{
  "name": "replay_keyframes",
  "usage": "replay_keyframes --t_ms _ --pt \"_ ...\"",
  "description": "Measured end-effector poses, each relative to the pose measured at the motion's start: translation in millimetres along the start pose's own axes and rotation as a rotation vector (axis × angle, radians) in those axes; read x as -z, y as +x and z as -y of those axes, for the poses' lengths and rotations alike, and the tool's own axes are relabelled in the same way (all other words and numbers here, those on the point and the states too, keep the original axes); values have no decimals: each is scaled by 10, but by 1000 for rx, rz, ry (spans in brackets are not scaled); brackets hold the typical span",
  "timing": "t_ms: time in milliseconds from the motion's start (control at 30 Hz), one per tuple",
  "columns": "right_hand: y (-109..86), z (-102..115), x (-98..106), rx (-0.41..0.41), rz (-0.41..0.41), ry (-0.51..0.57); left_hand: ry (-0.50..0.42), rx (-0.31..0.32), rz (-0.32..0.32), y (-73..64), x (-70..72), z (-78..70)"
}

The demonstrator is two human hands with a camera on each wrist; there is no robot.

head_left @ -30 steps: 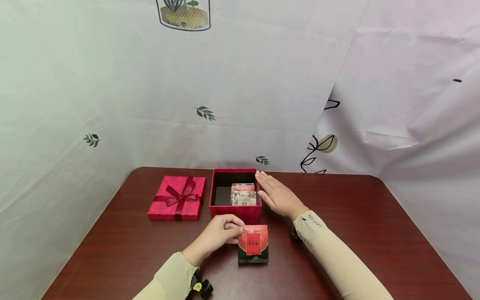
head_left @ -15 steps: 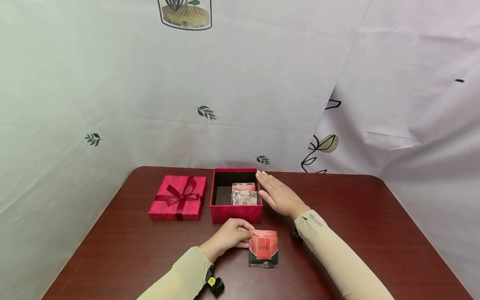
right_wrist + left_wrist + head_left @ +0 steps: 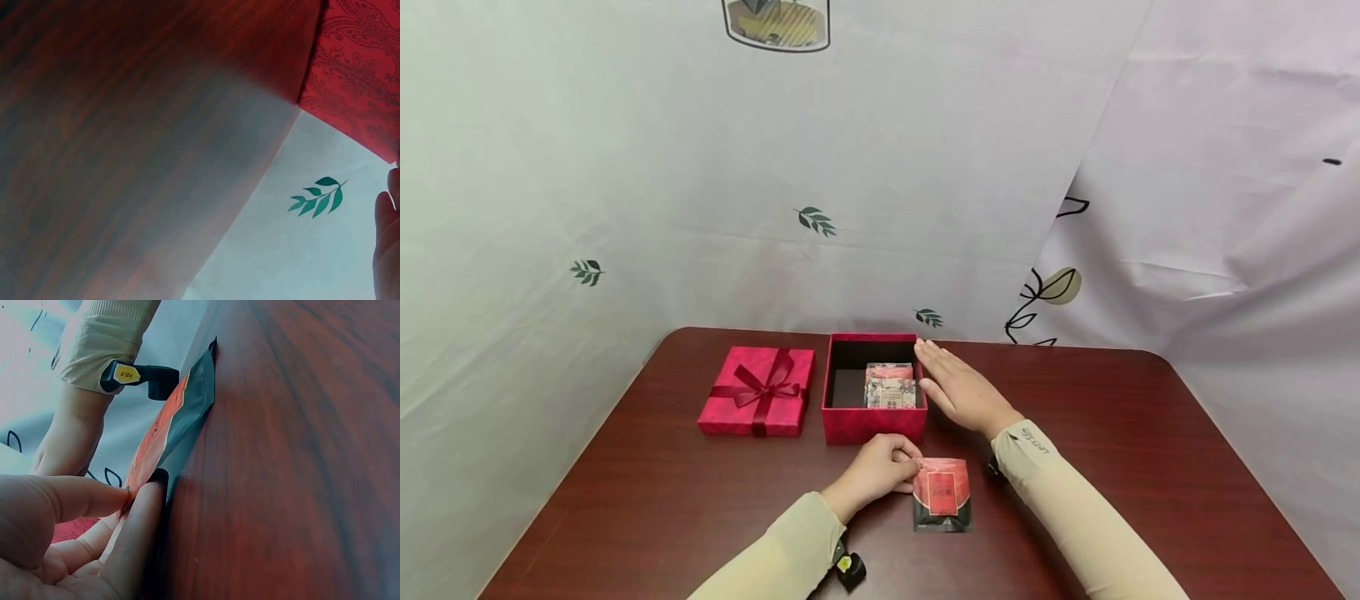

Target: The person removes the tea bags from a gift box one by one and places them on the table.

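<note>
My left hand (image 3: 880,471) pinches the upper left corner of a red and black sachet (image 3: 943,492), in front of the box. In the left wrist view the thumb and a finger clasp the edge of the sachet (image 3: 169,437), whose far end is down at the tabletop. Behind it stands an open red gift box (image 3: 874,427) with a dark inside; several small printed packets (image 3: 891,392) lie in its right part. My right hand (image 3: 962,387) rests with straight fingers along the box's right side. The right wrist view shows the patterned box wall (image 3: 362,69) and only fingertips.
The box's lid (image 3: 758,392), red with a dark ribbon bow, lies left of the box. All stand on a dark red wooden table (image 3: 1112,442). A pale cloth with leaf prints (image 3: 880,167) hangs right behind the table's back edge.
My left hand has moved to the right with the sachet pinched in it, and the sachet sits further right and slightly lower in view. My right hand stays at the box.
</note>
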State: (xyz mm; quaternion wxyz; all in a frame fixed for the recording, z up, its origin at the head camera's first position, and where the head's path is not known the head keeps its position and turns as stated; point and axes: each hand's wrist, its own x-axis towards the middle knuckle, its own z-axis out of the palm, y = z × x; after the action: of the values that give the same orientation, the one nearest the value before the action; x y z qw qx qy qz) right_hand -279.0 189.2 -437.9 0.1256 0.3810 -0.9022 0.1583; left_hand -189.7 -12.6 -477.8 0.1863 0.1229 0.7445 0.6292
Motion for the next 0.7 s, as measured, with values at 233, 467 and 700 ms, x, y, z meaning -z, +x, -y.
replay_keyframes --t_ms 233,467,700 --pt "0 -4 -10 10 -18 -7 25 9 -13 25 0 -64" --pt "0 -4 0 2 -18 11 47 21 -23 52 3 -94" --pt "-8 -6 -17 -13 -17 35 102 -9 -29 54 11 -88"
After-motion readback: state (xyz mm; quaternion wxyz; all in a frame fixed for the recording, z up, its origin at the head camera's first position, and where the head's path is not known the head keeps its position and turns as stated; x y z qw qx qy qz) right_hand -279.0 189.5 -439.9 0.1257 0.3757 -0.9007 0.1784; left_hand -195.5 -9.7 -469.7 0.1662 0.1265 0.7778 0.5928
